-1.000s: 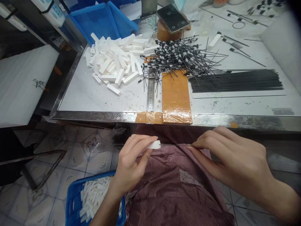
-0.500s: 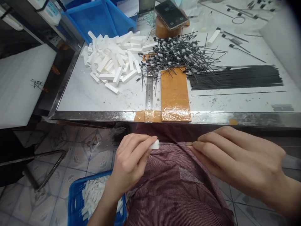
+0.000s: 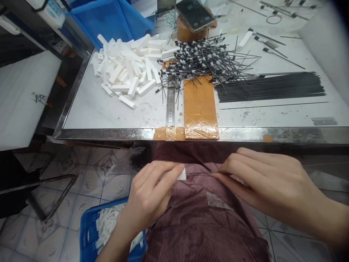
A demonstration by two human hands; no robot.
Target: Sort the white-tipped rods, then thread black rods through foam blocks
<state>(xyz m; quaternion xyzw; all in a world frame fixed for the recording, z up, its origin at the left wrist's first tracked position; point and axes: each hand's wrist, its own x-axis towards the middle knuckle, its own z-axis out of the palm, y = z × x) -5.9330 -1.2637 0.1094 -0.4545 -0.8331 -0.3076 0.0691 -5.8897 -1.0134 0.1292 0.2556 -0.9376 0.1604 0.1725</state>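
My left hand [image 3: 149, 196] is closed around a small white block [image 3: 181, 175], whose end shows past my fingertips above my lap. My right hand [image 3: 261, 182] pinches a thin rod [image 3: 218, 173] at its fingertips, close to my maroon checked shirt [image 3: 201, 225]; most of the rod is hidden or too fine to make out. Beyond the steel table edge [image 3: 191, 134] lie a heap of white blocks [image 3: 127, 69] and a tangled pile of thin black rods with white-banded parts [image 3: 207, 60]. Both are out of reach of my hands' present position.
A blue crate [image 3: 88, 233] of white blocks sits on the floor by my left forearm. The table also holds an orange board [image 3: 200, 109], a steel ruler [image 3: 171, 105], a bundle of black rods [image 3: 269, 87], and a phone [image 3: 195, 14]. A blue bin [image 3: 106, 22] stands behind.
My left fingers have rolled further over the white block, covering more of it. My right hand has shifted slightly toward my body's centre. The view has drifted a little, moving the table left and up.
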